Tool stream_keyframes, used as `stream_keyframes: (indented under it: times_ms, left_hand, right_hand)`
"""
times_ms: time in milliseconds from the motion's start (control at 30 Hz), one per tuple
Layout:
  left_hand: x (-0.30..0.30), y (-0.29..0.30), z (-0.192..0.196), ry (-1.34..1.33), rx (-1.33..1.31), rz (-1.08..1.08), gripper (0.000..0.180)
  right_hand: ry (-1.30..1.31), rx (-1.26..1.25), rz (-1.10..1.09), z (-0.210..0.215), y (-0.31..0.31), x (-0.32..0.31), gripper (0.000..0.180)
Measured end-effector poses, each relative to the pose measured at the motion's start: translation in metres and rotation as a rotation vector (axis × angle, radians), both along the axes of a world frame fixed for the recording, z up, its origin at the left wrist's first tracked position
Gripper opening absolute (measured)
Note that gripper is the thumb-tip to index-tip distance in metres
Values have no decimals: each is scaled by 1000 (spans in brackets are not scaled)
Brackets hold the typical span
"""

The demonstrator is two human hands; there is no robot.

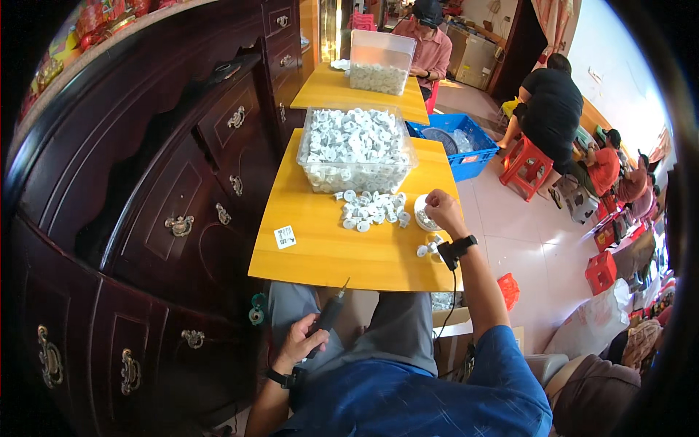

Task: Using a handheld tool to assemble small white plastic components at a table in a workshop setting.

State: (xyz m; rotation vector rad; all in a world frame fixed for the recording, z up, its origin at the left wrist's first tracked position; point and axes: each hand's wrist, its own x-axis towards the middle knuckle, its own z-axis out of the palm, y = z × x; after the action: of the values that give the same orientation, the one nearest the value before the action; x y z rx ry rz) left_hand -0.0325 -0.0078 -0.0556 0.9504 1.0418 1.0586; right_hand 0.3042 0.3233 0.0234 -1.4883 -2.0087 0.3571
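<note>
My left hand [302, 339] is wrapped round a dark electric screwdriver [329, 318] above my lap, its thin bit pointing up toward the table's front edge. At the table's right side my right hand [444, 210] is at a small round white bowl [424, 213], fingers curled together at its rim. Whatever they pinch is too small to make out. Left of the bowl lies a loose pile of small white plastic parts [373, 210]. A few more white parts [429, 247] lie near my right wrist. Behind the pile stands a clear plastic bin [357, 177] heaped with the same parts.
The yellow table [320, 255] carries a white label [285, 237] at left. Dark wooden drawers [182, 189] line the left side. A second yellow table holds another clear bin [380, 62], with a person behind it. A blue crate [470, 164] and red stools [526, 167] stand at right.
</note>
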Motion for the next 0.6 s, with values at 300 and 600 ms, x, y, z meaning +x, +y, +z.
stream_keyframes:
  times_ms: [300,600]
  left_hand:
    - [9,7,0,-33,32,-59,32]
    - [13,8,1,-131,66,-29,28]
  right_hand:
    - [650,-396,170,10,-70,-33,6]
    - [1079,-815,395,-36,-136,-94,7]
